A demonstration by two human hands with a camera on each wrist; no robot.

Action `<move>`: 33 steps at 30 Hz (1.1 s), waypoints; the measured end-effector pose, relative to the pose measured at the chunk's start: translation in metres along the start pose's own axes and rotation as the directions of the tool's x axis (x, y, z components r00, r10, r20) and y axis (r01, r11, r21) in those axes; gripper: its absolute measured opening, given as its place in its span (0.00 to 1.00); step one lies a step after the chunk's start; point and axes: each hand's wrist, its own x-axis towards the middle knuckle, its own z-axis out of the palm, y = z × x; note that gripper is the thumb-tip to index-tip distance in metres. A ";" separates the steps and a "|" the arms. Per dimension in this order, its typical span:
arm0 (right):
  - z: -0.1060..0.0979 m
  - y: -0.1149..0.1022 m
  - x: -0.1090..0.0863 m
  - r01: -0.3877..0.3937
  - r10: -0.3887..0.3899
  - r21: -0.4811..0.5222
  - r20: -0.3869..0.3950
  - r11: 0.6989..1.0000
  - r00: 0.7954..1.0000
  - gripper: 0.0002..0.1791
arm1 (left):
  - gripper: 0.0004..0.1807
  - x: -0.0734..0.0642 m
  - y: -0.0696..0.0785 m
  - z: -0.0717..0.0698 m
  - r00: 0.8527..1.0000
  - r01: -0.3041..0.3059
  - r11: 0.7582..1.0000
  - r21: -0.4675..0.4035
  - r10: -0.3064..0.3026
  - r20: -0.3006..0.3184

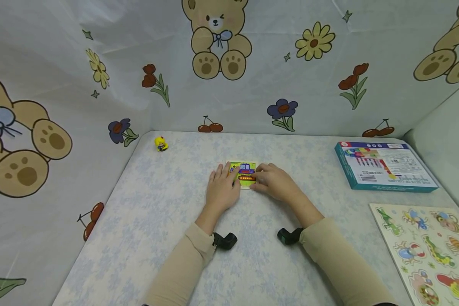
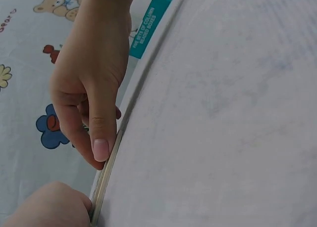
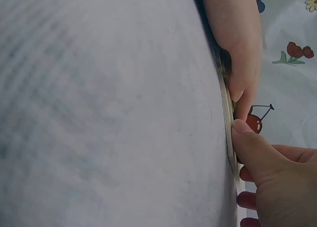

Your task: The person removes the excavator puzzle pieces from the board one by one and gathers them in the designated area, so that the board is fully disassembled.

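Observation:
A small square board (image 1: 247,166) with a bright picture of a purple and orange tracked vehicle on yellow-green lies flat near the table's middle. My left hand (image 1: 222,190) rests at its left side, fingers spread and fairly straight, with index finger and thumb touching the picture. At the right edge, my right hand (image 1: 278,182) has bent fingers, its thumb and index finger gripping the board's side. In the left wrist view the right hand (image 2: 94,78) comes down thumb-first to the board's thin, wood-coloured edge (image 2: 103,187). The board's underside is hidden.
A yellow figurine (image 1: 161,144) stands at the back left. On the right lie a teal-sided box (image 1: 390,168) and a large insect-picture board (image 1: 424,250). Black wrist cameras (image 1: 225,241) sit at both cuffs. Behind the table hangs a bear-patterned cloth (image 1: 260,93).

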 end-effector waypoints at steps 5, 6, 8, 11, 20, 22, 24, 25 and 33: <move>-0.001 -0.001 0.001 0.051 -0.052 -0.030 -0.011 0.998 0.999 0.20 | 0.28 0.001 -0.001 0.001 1.000 0.002 1.000 0.010 -0.002 0.005; -0.001 -0.001 0.002 0.073 -0.074 -0.043 -0.016 0.996 0.997 0.19 | 0.28 0.001 -0.001 0.001 1.000 0.002 1.000 0.010 -0.002 0.005; -0.002 -0.002 0.002 0.118 -0.120 -0.070 -0.024 0.991 0.993 0.18 | 0.28 0.002 -0.001 0.001 1.000 0.003 1.000 0.008 -0.003 0.007; -0.002 -0.003 0.003 0.176 -0.181 -0.111 -0.032 0.978 0.983 0.16 | 0.28 0.002 0.000 0.000 1.000 0.004 1.000 0.007 -0.004 0.008; 0.000 -0.005 0.002 0.181 -0.183 -0.175 0.008 0.968 0.983 0.18 | 0.28 0.001 -0.002 0.001 1.000 0.004 1.000 0.001 -0.004 0.002; -0.001 -0.005 0.002 0.181 -0.182 -0.170 0.007 0.969 0.983 0.18 | 0.28 0.001 -0.002 0.001 1.000 0.003 1.000 -0.004 -0.003 -0.001; -0.001 -0.005 0.001 0.186 -0.189 -0.163 -0.002 0.969 0.982 0.18 | 0.28 0.001 -0.002 0.001 1.000 0.002 1.000 -0.010 -0.002 -0.004; -0.001 -0.005 0.001 0.186 -0.189 -0.163 -0.004 0.969 0.982 0.18 | 0.28 0.001 -0.002 0.000 1.000 0.002 1.000 -0.011 -0.002 -0.003; 0.002 -0.004 -0.002 0.196 -0.207 -0.141 -0.067 0.970 0.976 0.17 | 0.28 0.000 -0.001 -0.001 1.000 0.000 1.000 -0.006 0.000 0.008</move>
